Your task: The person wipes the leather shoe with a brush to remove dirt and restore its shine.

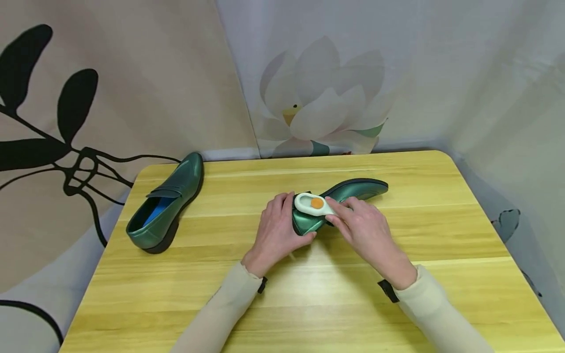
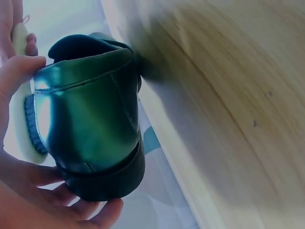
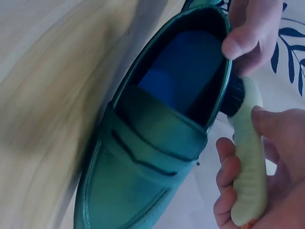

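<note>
A green loafer (image 1: pixel 359 189) lies tipped on its side at mid-table, its dark sole toward the back edge. My left hand (image 1: pixel 280 228) grips it at the heel; in the left wrist view the thumb is at the collar and the fingertips curl under the black heel (image 2: pixel 105 179). My right hand (image 1: pixel 366 230) holds a white brush (image 3: pixel 250 167) with an orange spot by its handle. The brush's dark bristles (image 3: pixel 233 97) press against the loafer's side near the heel, just below the opening. A blue insole (image 3: pixel 176 71) shows inside.
Another green loafer (image 1: pixel 165 206) stands upright at the table's left side, toe toward the back. The light wooden table (image 1: pixel 441 220) ends at a curtain (image 1: pixel 375 29) with a flower print. Dark leaf shapes (image 1: pixel 77 105) show on the left curtain.
</note>
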The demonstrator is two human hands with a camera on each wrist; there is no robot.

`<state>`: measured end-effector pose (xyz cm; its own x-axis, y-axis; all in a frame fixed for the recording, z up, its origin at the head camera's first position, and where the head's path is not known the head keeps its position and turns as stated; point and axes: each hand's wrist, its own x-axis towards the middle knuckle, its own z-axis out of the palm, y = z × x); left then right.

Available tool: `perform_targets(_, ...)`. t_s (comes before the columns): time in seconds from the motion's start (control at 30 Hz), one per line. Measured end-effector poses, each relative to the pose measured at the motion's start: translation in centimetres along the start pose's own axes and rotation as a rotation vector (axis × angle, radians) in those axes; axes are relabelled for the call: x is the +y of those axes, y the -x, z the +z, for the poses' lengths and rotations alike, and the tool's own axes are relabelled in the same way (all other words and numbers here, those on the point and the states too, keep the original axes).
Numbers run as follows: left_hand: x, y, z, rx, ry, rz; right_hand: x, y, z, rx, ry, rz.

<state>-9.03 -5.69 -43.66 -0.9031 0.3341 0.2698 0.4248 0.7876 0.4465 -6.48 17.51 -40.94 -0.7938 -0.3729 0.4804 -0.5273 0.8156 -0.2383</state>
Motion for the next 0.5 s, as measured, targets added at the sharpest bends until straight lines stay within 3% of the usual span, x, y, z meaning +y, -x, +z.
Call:
perform_targets(0.2, -0.3, 0.3, 0.0, -0.01, -0.014, 0.005, 0.8, -0.2, 0.1, -0.029, 0.034, 0.082)
perform_targets(0.5, -0.5, 0.3, 0.1, -0.018, 0.021, -0.014, 5.6, 1.1, -1.7, 0.018, 0.02, 0.319)
